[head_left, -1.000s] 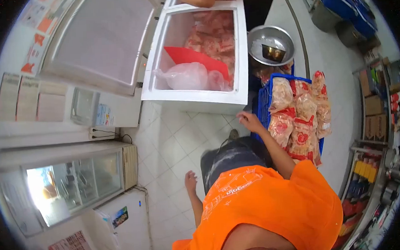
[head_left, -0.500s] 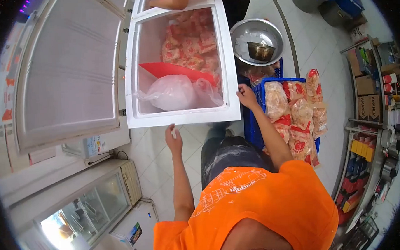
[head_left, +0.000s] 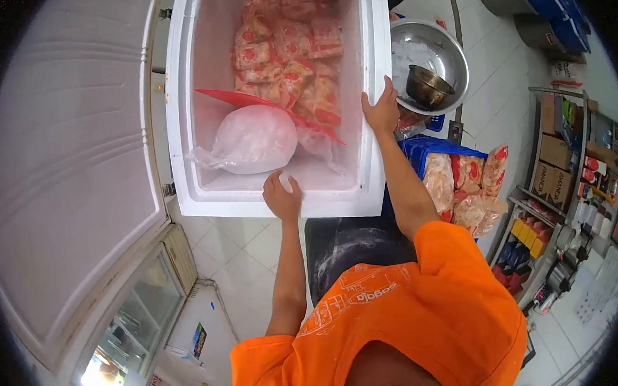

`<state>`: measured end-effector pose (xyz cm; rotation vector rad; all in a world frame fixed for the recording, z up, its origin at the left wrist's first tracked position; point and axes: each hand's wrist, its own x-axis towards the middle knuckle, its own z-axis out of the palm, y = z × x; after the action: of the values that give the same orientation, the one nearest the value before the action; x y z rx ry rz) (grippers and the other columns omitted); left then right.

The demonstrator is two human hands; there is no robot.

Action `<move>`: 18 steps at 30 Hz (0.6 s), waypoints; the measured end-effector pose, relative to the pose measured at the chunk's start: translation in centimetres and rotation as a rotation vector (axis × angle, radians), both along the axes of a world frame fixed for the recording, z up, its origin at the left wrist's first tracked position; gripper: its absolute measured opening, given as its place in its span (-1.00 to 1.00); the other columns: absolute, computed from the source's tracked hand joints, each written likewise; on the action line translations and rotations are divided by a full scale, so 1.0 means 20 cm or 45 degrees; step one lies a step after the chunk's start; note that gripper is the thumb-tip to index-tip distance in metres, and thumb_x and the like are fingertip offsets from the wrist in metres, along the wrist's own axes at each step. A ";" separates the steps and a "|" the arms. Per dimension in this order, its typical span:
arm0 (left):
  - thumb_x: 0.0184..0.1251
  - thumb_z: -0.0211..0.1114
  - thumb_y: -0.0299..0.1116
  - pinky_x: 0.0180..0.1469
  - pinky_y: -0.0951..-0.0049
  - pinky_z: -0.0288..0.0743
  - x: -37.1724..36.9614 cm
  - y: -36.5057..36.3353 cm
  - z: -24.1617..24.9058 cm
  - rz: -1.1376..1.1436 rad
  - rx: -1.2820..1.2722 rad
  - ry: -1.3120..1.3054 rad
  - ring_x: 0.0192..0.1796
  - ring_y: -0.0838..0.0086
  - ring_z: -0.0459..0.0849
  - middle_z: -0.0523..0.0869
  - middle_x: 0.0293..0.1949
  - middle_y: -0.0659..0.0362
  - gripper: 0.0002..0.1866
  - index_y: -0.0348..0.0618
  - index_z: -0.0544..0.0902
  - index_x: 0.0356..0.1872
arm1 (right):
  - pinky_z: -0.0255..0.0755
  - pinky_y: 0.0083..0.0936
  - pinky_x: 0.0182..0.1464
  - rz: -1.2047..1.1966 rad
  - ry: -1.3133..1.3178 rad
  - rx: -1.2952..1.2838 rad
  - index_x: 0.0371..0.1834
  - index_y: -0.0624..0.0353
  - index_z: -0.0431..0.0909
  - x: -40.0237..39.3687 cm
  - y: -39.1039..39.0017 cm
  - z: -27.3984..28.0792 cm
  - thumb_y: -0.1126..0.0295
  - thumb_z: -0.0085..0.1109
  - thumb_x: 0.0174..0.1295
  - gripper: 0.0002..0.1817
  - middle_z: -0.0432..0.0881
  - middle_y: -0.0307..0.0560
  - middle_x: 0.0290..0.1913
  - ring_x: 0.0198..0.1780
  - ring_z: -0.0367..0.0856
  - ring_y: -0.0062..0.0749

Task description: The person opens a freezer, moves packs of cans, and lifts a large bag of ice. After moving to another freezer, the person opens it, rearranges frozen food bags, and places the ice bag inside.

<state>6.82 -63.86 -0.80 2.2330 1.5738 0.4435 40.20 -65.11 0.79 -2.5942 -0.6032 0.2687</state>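
Note:
In front of me stands a white chest freezer [head_left: 180,130] with its lid [head_left: 75,135] raised on the left. My left hand [head_left: 282,196] is at the front rim, fingers slightly curled and apart, holding nothing. On the right rim rests my right hand [head_left: 382,109], thumb and fingers spread. Inside the freezer, a frosty white plastic bag [head_left: 256,140] bulges near the front. A thin red sheet [head_left: 234,98] leans behind it. Several bags of frozen chicken [head_left: 290,40] with red print lie deeper in. A second clear plastic bag [head_left: 324,149] sits at right.
A steel bowl [head_left: 448,46] with ice and a smaller metal bowl [head_left: 428,87] stands right of the freezer. Nearer is a blue crate [head_left: 425,145] of bagged chicken [head_left: 470,174]. Shelving [head_left: 559,173] lines the right; a glass-fronted unit [head_left: 137,321] stands lower left.
I have come closer to the freezer. My left hand has moved up to its front rim, and my right hand forward along the right rim. The other person's arm is out of view.

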 end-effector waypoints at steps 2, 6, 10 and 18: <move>0.23 0.28 -0.24 0.13 0.13 0.39 0.00 -0.01 0.00 0.056 -0.001 0.014 0.10 0.12 0.58 0.67 -0.05 0.04 -0.67 -0.19 0.62 -0.04 | 0.48 0.02 0.12 -0.027 -0.002 -0.028 0.50 0.03 0.11 -0.01 0.00 0.01 0.07 0.29 0.15 -0.14 0.41 0.29 0.23 0.17 0.52 0.26; 0.17 0.28 -0.29 0.13 0.15 0.39 0.02 0.01 0.02 0.024 0.003 0.087 0.06 0.14 0.59 0.67 -0.12 0.04 -0.72 -0.23 0.64 -0.14 | 0.47 0.00 0.12 -0.027 -0.095 0.025 0.48 0.04 0.16 0.00 0.02 0.00 0.14 0.24 0.20 -0.22 0.45 0.28 0.18 0.15 0.53 0.23; 0.14 0.27 -0.32 0.13 0.15 0.40 0.02 0.02 0.02 0.010 -0.011 0.107 0.03 0.12 0.59 0.67 -0.17 0.06 -0.75 -0.22 0.65 -0.19 | 0.47 -0.01 0.12 0.002 -0.184 0.043 0.47 0.07 0.18 0.01 0.02 -0.04 0.17 0.23 0.22 -0.25 0.48 0.24 0.14 0.15 0.52 0.20; 0.12 0.24 -0.36 0.10 0.17 0.42 0.01 0.01 -0.01 0.042 -0.058 0.148 -0.04 0.16 0.61 0.69 -0.22 0.09 -0.84 -0.15 0.66 -0.30 | 0.35 -0.08 0.28 -0.020 -0.069 0.050 0.47 0.15 0.17 0.02 0.03 -0.06 0.18 0.23 0.23 -0.25 0.39 0.25 0.32 0.33 0.40 0.15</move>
<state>7.04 -63.57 -0.95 2.2374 1.6634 0.2882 40.50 -64.60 -0.34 -2.5747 -0.6008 0.1806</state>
